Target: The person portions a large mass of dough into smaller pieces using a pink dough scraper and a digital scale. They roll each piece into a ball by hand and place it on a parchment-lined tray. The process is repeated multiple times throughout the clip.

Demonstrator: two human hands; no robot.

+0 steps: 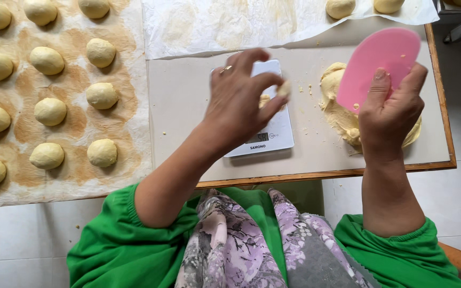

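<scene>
My left hand [238,101] hovers over a small white kitchen scale [273,133] and pinches a little piece of pale dough [284,88] between thumb and fingertips. More dough lies on the scale under the hand, mostly hidden. My right hand [388,114] grips a pink plastic dough scraper [382,58], held upright over a flattened lump of yellow dough [340,114] on the board, right of the scale.
The wooden-edged work board [316,173] carries scale and dough. To the left, several round dough balls [49,112] sit in rows on browned baking paper [129,128]. Another sheet of paper [230,26] with two balls lies at the top. White tiled floor surrounds.
</scene>
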